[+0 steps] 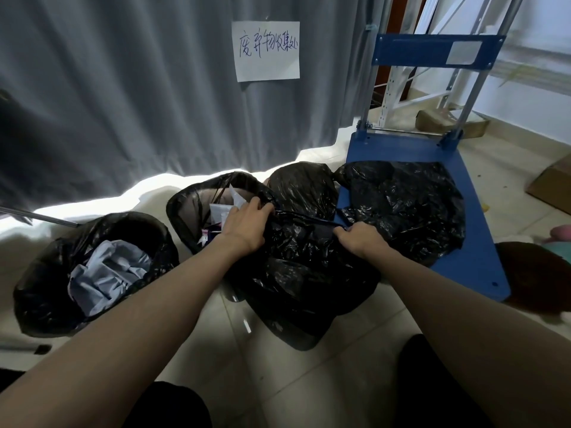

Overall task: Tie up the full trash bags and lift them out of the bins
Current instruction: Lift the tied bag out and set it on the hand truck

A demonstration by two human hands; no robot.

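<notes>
A full black trash bag (302,273) stands on the tiled floor in front of me. My left hand (247,225) grips its top edge on the left, and my right hand (360,239) pinches the top on the right, with a strip of plastic stretched taut between them. Behind my left hand is an open bin (191,205) lined in black with paper scraps inside. At the left, another black-lined bin (46,288) holds crumpled blue-grey paper (105,273). A further black bag (404,205) lies on the blue cart.
A blue platform cart (401,146) with an upright handle stands at the right. A grey curtain (123,88) with a handwritten paper sign (266,50) hangs behind the bins. Cardboard boxes (553,186) sit at the far right.
</notes>
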